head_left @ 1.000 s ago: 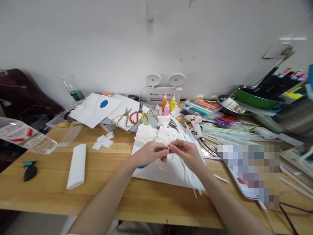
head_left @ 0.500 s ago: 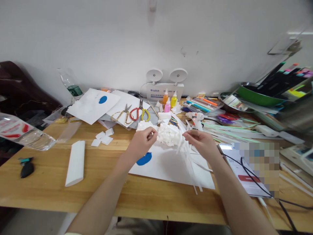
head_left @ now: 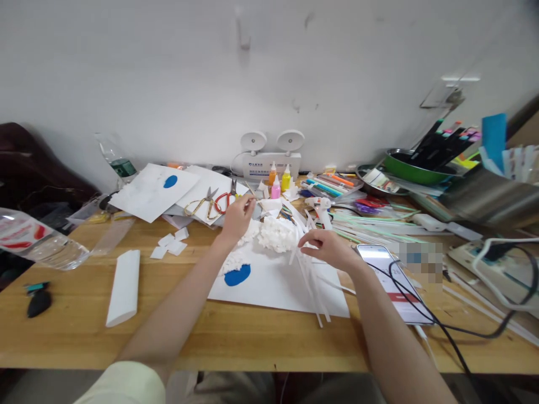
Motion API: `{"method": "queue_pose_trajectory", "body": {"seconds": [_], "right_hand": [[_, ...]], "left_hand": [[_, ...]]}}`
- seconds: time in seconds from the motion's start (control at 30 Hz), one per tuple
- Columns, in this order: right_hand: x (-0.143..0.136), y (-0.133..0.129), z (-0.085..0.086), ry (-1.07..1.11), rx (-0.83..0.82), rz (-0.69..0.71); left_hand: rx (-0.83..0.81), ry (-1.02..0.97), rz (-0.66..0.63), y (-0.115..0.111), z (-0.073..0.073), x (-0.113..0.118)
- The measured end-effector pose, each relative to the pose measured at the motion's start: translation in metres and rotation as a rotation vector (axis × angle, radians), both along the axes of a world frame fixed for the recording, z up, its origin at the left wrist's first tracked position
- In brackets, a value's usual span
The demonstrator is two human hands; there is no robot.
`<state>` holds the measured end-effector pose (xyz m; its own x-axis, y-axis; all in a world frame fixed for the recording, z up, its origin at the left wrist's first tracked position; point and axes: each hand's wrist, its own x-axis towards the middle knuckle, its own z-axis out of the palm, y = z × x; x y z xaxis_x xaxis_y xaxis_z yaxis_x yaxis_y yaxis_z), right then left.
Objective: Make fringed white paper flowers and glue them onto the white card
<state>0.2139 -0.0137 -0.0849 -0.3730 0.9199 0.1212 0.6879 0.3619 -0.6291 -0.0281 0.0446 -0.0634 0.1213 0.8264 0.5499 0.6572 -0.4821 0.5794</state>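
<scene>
while the right hand (head_left: 330, 250) hovers loosely bent beside the white strips (head_left: 307, 271) on the paper sheet (head_left: 275, 287), i cannot tell whether it or the curled left hand (head_left: 237, 217) grips anything; the strips look light, limp, easily creased, best pinched near an end.

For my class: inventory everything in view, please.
Frilly clusters: several, white, centre
Sheets: several, white, centre and back left
Strips: several, white, centre
Squeeze bottles: three, orange, yellow, pink, back
Scissors: one, gold, back
Cutters: one, red, yellow, back
Glue gun: one, white, right
Phone: one, white screen, right
Paper pieces: four, white, left
Flattened roll: one, white, left
Large bottles: two, clear, left
Bowl: one, green, right
Lamp unit: one, white, back
Desk: one, wooden, below
Clutter: uncounted, mixed, right
Left hand, right hand: two, bare, centre
</scene>
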Motion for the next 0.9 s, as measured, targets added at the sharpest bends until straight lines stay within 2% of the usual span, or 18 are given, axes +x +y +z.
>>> {"method": "queue_pose_trajectory", "body": {"seconds": [0.07, 0.13, 0.27, 0.37, 0.43, 0.53, 0.67, 0.73, 0.9], "right_hand": [[-0.006, -0.001, -0.002, -0.003, 0.012, 0.087], [-0.012, -0.002, -0.006, -0.049, 0.003, 0.160], [-0.024, -0.002, -0.013, -0.102, 0.011, 0.238], [-0.027, -0.004, -0.009, -0.027, 0.058, 0.176], [-0.024, -0.005, -0.003, 0.098, 0.107, 0.095], [-0.018, -0.005, 0.005, 0.382, 0.165, -0.108], [-0.012, -0.005, 0.013, 0.850, 0.090, -0.326], [-0.012, -0.009, 0.019, 0.993, 0.041, -0.338], [-0.017, -0.021, 0.031, 1.097, -0.124, -0.286]], "left_hand": [[0.012, 0.004, -0.015, 0.009, -0.001, -0.001], [0.032, -0.011, -0.011, 0.009, -0.001, -0.002], [0.040, -0.130, 0.012, -0.013, -0.003, -0.002], [0.003, -0.202, 0.003, -0.037, -0.008, 0.003], [-0.028, -0.227, -0.015, -0.052, -0.013, 0.006], [-0.050, -0.253, -0.066, -0.068, -0.021, 0.011], [-0.089, -0.286, -0.096, -0.079, -0.028, 0.014], [-0.116, -0.317, -0.120, -0.082, -0.029, 0.016], [-0.220, -0.450, -0.207, -0.091, -0.026, 0.022]]}}
